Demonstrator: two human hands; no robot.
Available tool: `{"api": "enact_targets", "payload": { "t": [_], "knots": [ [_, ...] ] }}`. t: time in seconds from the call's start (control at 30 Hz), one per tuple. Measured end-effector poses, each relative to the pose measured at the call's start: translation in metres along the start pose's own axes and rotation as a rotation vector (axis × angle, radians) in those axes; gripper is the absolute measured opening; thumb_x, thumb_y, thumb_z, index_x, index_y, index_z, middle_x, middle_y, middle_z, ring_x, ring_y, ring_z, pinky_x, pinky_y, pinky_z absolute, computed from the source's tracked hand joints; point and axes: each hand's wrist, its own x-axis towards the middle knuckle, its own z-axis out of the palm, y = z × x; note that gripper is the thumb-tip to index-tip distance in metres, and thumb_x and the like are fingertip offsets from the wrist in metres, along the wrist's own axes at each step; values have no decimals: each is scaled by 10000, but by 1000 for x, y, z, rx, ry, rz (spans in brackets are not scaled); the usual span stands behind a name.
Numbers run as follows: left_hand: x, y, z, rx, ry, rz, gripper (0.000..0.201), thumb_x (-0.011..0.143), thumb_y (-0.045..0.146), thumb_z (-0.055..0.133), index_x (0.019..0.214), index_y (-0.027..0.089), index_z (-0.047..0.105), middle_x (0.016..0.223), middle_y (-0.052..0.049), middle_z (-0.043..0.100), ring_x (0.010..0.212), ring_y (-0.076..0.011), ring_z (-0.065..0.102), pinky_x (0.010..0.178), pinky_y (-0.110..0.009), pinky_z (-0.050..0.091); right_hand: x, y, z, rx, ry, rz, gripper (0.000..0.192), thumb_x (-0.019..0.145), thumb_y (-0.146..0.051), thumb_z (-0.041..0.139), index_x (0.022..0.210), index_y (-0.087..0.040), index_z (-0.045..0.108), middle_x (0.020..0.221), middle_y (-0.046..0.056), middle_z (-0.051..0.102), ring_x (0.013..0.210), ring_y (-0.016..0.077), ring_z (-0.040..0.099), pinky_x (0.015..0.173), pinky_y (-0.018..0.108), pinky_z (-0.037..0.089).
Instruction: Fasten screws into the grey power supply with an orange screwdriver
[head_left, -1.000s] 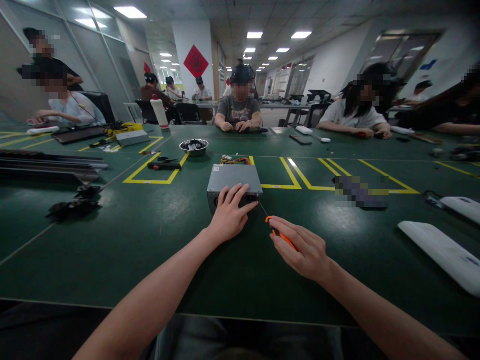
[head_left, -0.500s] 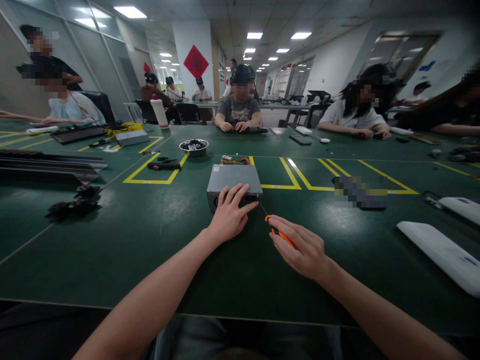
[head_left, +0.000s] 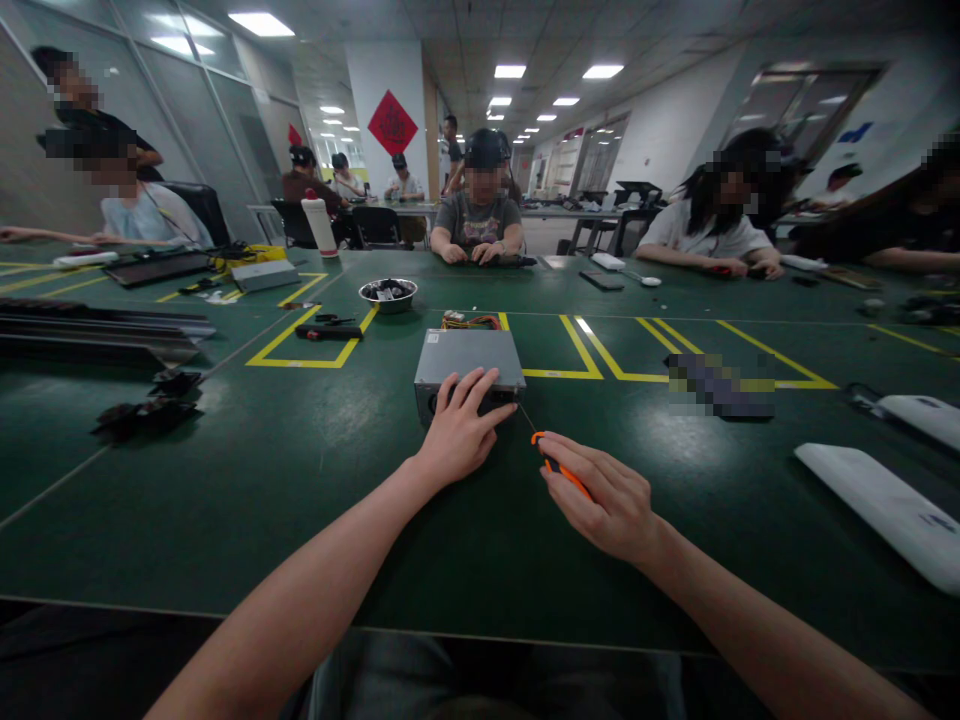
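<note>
A grey metal computer power supply sits on the green table in front of me, with a bundle of coloured cables at its back. My left hand lies against its near face and top edge, fingers spread and stretched out, covering part of that face. In my right hand is a screwdriver with an orange and black handle, gripped between thumb and fingers. Its thin shaft points up and left to the lower right corner of the near face. Whether the tip sits in a screw is too small to tell.
A metal bowl of small dark parts stands behind the power supply. Black tools lie inside a yellow-taped outline at left. Dark metal strips are farther left, a white device at right. Several people sit around the table.
Both hands, the power supply and the screwdriver stay almost exactly where they were. In the background, a standing person has come more into view behind the person seated opposite.
</note>
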Motion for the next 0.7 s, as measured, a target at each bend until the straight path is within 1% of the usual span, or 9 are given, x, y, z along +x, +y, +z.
{"api": "enact_targets", "payload": {
  "t": [0.13,0.33,0.53,0.7],
  "knots": [
    [0,0,0,-3,6,-4,421,766,146,515,1158,294,543,1411,-68,300,1306,-269,234,1042,-515,178,-2,1,1,-3,-5,1,189,730,-83,607,886,-173,551,1080,121,624,1081,207,547,803,308,527],
    [0,0,1,-6,7,-4,418,768,148,513,1157,297,545,1408,-64,307,1304,-268,235,1046,-513,171,-7,1,5,14,-19,37,207,742,-90,597,916,-190,545,1141,106,596,1106,208,529,815,329,527],
    [0,0,0,-6,7,-5,422,766,150,518,1159,301,543,1411,-56,303,1303,-267,237,1041,-517,182,-6,2,4,14,-23,35,214,735,-85,605,918,-181,548,1117,117,603,1101,201,531,821,320,525],
    [0,0,-1,-8,11,2,418,769,148,511,1159,295,543,1410,-58,307,1300,-272,244,1036,-522,188,-5,2,4,10,-18,46,193,746,-90,586,899,-201,552,1134,90,600,1086,200,544,811,326,532]
  ]
}}
